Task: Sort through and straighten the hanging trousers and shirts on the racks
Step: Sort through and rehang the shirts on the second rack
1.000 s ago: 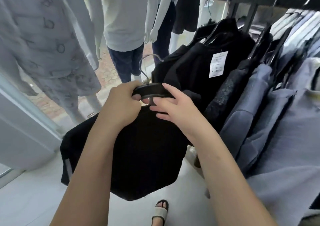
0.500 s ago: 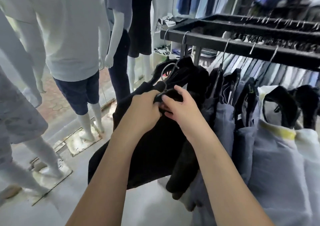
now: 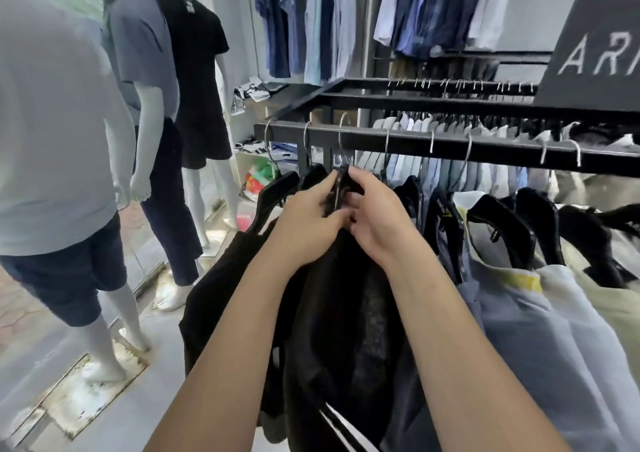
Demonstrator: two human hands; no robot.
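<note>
Left hand (image 3: pixel 308 219) and right hand (image 3: pixel 377 223) both pinch the hanger (image 3: pixel 341 188) near the rail's (image 3: pixel 450 147) left end. Risk: a half-seated hook drops the black garment (image 3: pixel 332 313).

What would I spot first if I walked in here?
Right in the middle, the left hand and right hand grip a black hanger just under the rail. Dressed mannequins stand on the left. A black sign sits at the top right.
</note>
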